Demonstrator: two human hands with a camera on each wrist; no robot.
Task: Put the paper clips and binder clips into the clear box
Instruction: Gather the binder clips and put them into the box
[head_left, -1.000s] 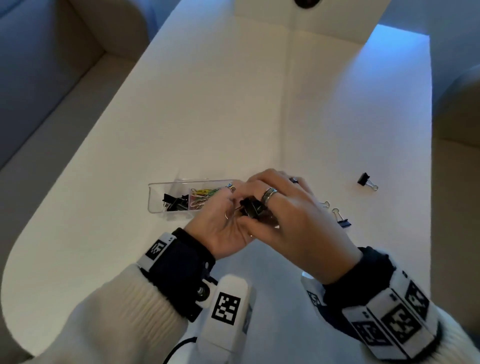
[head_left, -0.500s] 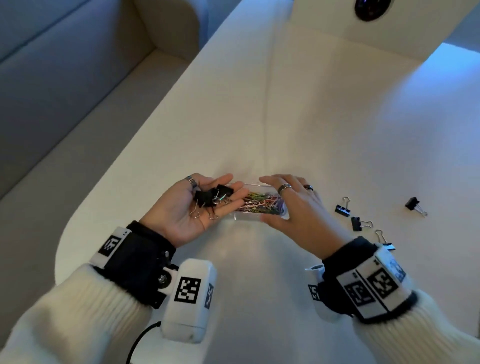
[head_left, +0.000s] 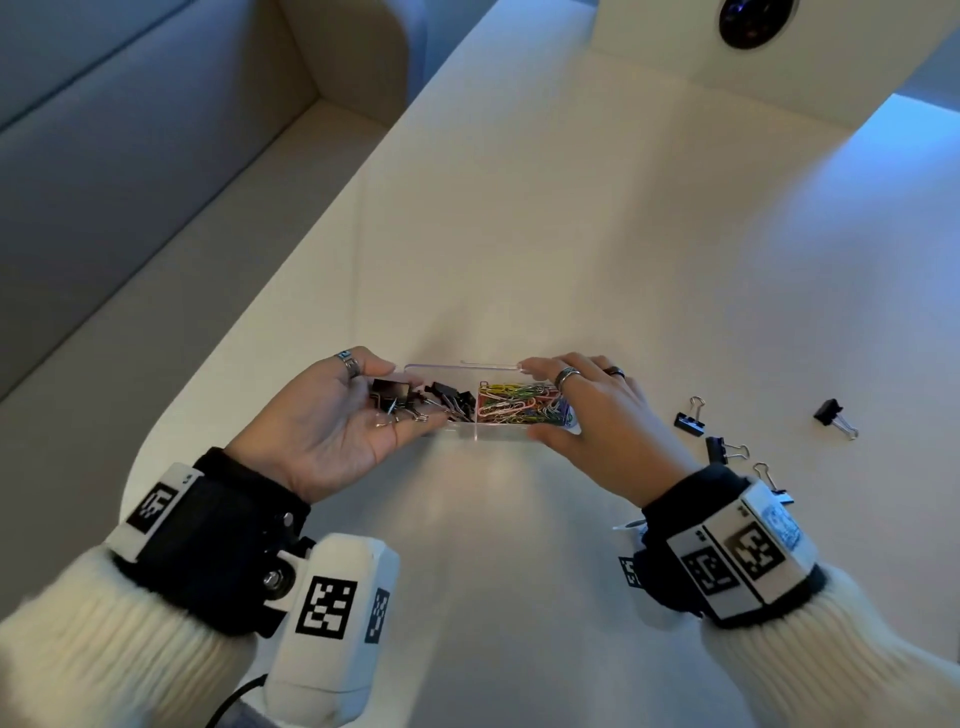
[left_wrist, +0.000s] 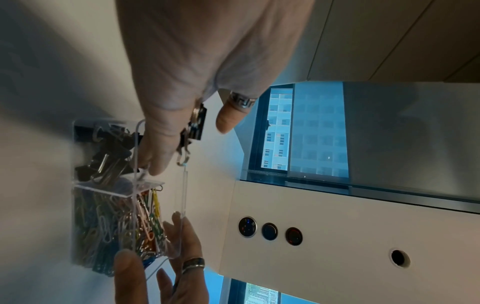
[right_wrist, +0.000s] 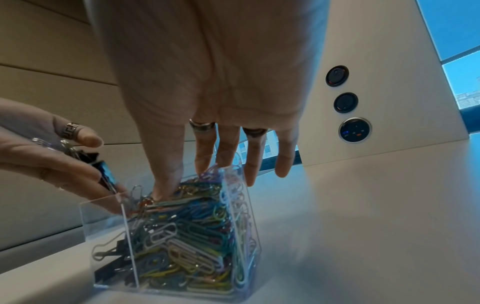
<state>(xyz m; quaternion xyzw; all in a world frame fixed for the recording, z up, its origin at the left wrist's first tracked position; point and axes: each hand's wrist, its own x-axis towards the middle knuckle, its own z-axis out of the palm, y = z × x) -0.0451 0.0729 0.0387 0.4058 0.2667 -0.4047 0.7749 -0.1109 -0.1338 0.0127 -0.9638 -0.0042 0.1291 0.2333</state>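
The clear box (head_left: 441, 367) stands on the white table, split into two compartments. Black binder clips (head_left: 453, 399) fill its left half and coloured paper clips (head_left: 519, 406) its right half. My left hand (head_left: 332, 426) lies palm up at the box's left end, fingers straight. A few binder clips (head_left: 392, 397) rest on those fingers, right at the rim. My right hand (head_left: 608, 415) grips the box's right end, thumb at the near wall, fingers on the far wall. The right wrist view shows that thumb touching the paper clips (right_wrist: 182, 236).
Several loose binder clips lie on the table right of my right hand: one (head_left: 691, 418), one (head_left: 723, 449), one farther out (head_left: 835, 415), one partly behind my wrist (head_left: 771, 480). The table's rounded edge (head_left: 156, 441) runs close on the left. A panel with round buttons (right_wrist: 354, 129) rises at the far end.
A second ago both hands met over a bunch of binder clips beside the box. Since then the left hand has turned palm up at the box's left end, and the right hand has taken the right end.
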